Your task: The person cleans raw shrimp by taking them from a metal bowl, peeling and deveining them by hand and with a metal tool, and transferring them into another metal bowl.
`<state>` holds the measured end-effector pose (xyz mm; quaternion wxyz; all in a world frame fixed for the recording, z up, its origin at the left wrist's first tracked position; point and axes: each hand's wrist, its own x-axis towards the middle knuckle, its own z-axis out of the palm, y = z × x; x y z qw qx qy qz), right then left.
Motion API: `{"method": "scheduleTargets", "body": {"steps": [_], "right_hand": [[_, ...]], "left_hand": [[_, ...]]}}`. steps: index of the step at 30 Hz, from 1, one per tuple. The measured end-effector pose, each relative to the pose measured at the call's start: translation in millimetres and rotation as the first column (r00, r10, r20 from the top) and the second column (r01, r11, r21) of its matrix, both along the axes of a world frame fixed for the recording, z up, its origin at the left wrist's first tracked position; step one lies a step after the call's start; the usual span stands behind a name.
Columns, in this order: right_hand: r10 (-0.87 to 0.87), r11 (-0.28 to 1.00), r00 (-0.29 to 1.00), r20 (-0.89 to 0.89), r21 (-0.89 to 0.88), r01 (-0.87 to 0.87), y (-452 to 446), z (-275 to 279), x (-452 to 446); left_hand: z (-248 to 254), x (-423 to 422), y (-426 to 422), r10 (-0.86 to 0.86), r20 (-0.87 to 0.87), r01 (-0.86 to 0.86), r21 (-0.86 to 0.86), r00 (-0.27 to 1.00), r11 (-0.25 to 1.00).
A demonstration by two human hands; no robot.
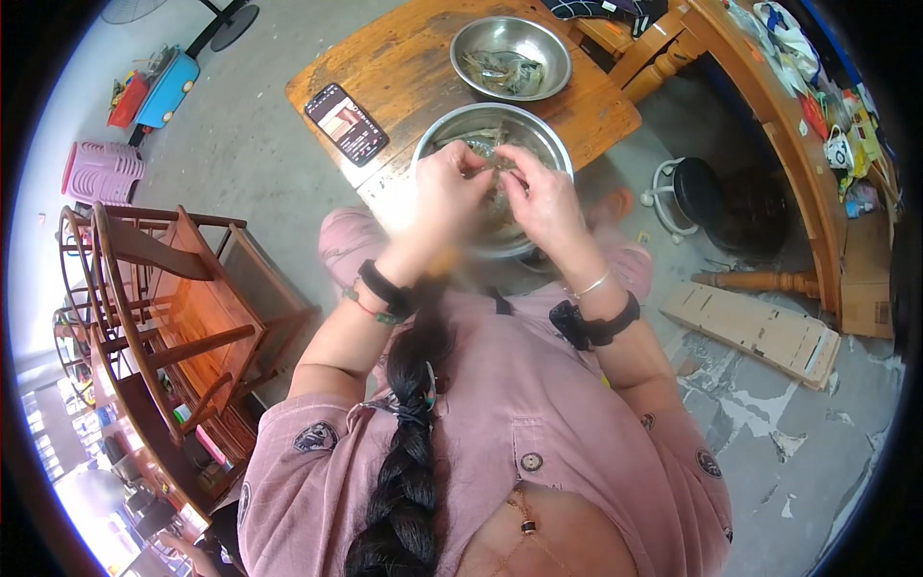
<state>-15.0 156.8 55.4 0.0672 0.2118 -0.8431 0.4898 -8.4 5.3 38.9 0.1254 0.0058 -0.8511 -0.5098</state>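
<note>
Over the near metal bowl point(423, 130), my left hand point(450, 181) and my right hand point(544, 194) meet with fingertips pinched. Between them is a small, translucent greyish piece that looks like a raw shrimp point(496, 171), mostly covered by the fingers. More greyish shrimp and some liquid show inside this bowl, partly hidden by my hands. Farther back on the wooden table, a second metal bowl point(461, 40) holds several raw shrimp point(514, 72) with long feelers.
A lit phone point(346, 125) lies on the wooden table point(385, 58), left of the bowls. To the right are a round black stool point(699, 190) and a long cardboard box point(755, 327) on the floor. A wooden chair point(192, 298) stands at left, near stacked pink stools point(104, 173).
</note>
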Motion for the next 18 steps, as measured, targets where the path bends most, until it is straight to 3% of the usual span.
{"method": "scheduleTargets", "body": {"steps": [4,11,13,18], "right_hand": [[0.041,0.999,0.996,-0.079,0.035,-0.038,2,1,-3],[0.038,0.997,0.995,-0.096,0.074,-0.031,1,5,-6],[0.029,0.997,0.997,-0.073,0.073,-0.023,2,5,-7],[0.0,0.987,0.993,0.117,-0.162,0.019,2,-10,-13]], "left_hand": [[2,-1,0,0.004,0.076,-0.01,0.089,0.997,0.996],[-14,-1,1,-0.038,0.025,0.037,0.045,0.999,0.998],[-12,-4,2,-0.043,0.093,0.026,0.168,0.995,0.985],[-5,-6,0,-0.068,0.088,0.049,0.196,0.994,0.979]]}}
